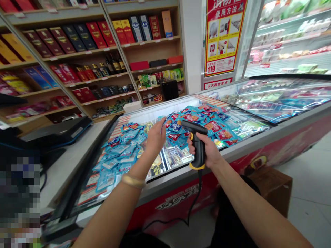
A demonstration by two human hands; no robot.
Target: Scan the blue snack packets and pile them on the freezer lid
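Observation:
My right hand (204, 148) is wrapped round a black handheld barcode scanner (199, 146) with yellow trim. The scanner's head points left over a heap of small blue-and-red snack packets (207, 120). A black cable hangs from its grip. My left hand (156, 136) hovers at the left edge of that heap, fingers stretched forward with a gap to the thumb; nothing can be made out between them. Left of this hand lies a second spread of light blue packets (121, 151), many showing their paler backs. Both groups rest on the glass top of a chest freezer (168, 181).
A counter (69, 155) with a dark device (59, 131) stands at the left. Shelves of boxed goods (95, 34) line the back. A cardboard box (271, 186) sits on the floor at right. The scanner cable (188, 213) loops below the freezer's edge.

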